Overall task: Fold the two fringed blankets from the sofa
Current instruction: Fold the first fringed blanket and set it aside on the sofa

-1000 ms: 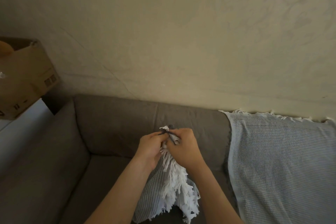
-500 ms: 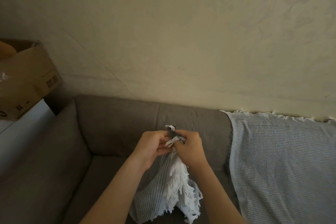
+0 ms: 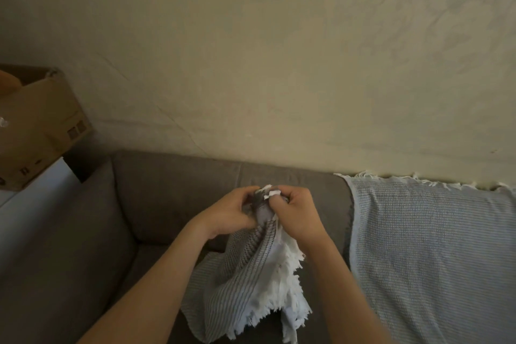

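Note:
A grey-striped blanket with white fringe [image 3: 245,282] hangs bunched in front of me over the sofa seat. My left hand [image 3: 229,215] and my right hand [image 3: 296,212] are close together and both pinch its top edge. Its fringe dangles down below my right wrist. A second blanket [image 3: 430,254], pale blue waffle weave with white fringe along its top, lies spread over the sofa's back and seat on the right.
The grey sofa [image 3: 156,198] has its armrest on the left and stands against a beige wall [image 3: 251,64]. A cardboard box [image 3: 36,126] sits on a white surface beyond the armrest at the far left.
Both hands have kept working along the gathered top edge, staying close together. The hanging blanket has opened a little wider to the left below them.

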A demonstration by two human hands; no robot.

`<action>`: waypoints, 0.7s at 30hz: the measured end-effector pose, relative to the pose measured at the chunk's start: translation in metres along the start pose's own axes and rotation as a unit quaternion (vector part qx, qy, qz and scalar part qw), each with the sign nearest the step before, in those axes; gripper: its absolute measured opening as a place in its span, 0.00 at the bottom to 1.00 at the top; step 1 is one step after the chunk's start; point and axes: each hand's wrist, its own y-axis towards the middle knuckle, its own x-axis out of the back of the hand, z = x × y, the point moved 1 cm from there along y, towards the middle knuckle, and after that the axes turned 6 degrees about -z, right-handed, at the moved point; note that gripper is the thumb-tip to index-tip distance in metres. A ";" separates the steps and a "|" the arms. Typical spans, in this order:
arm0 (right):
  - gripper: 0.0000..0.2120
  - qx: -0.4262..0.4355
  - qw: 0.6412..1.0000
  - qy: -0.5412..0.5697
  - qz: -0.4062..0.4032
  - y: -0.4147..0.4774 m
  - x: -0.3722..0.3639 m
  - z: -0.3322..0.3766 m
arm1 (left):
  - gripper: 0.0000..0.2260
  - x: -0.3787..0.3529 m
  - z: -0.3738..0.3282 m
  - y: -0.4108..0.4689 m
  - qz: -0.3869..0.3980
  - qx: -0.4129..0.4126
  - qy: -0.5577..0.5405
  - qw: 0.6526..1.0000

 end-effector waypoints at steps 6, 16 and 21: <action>0.24 0.024 0.996 0.076 -0.032 0.013 0.016 0.042 | 0.12 0.011 -0.005 0.019 0.026 0.002 0.132 0.991; 0.17 0.033 0.977 0.199 -0.073 0.027 0.032 0.059 | 0.25 0.020 0.007 0.023 -0.033 0.008 0.308 0.951; 0.17 0.051 0.965 0.153 -0.208 0.030 0.048 0.060 | 0.08 0.038 0.014 0.016 -0.258 -0.016 0.106 0.960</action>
